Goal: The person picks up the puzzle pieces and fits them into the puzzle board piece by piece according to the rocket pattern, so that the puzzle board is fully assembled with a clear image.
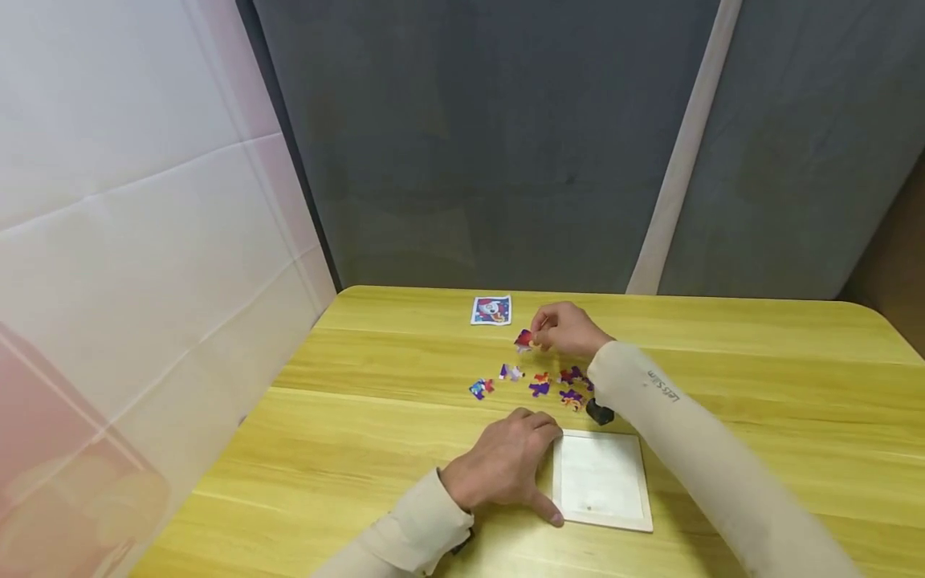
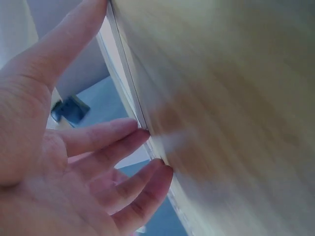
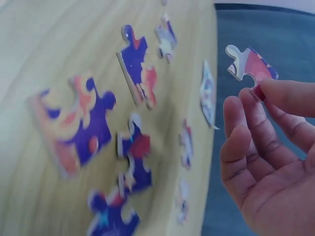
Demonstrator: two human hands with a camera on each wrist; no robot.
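Table (image 1: 723, 361): yellow wood-grain top; its right and near edges are cut off by the frame, and the left wrist view shows it only as a blur.
Puzzle tray (image 1: 603, 482): a pale framed board lying flat near the person; its well holds no pieces that can be seen, only a faint mark too small to read.
Left hand (image 1: 506, 470): fingers spread and fairly straight, resting on the table with fingertips (image 2: 140, 130) against the tray's left edge; it holds nothing.
Right hand (image 1: 571, 327): raised beyond the loose pieces, thumb and fingertips pinching one puzzle piece (image 3: 251, 65); in the head view that piece shows only as a small red patch at the fingertips.
Loose pieces (image 1: 535, 384): a scatter of purple, orange and red shapes on the table between the tray and the right hand; the right forearm covers some of them, so the count cannot be told.
Reference card (image 1: 491, 310): lies flat at the far side of the table; its picture is too small to make out.
Dark object (image 1: 600, 413): small, black, half hidden under the right sleeve; what it is cannot be told.
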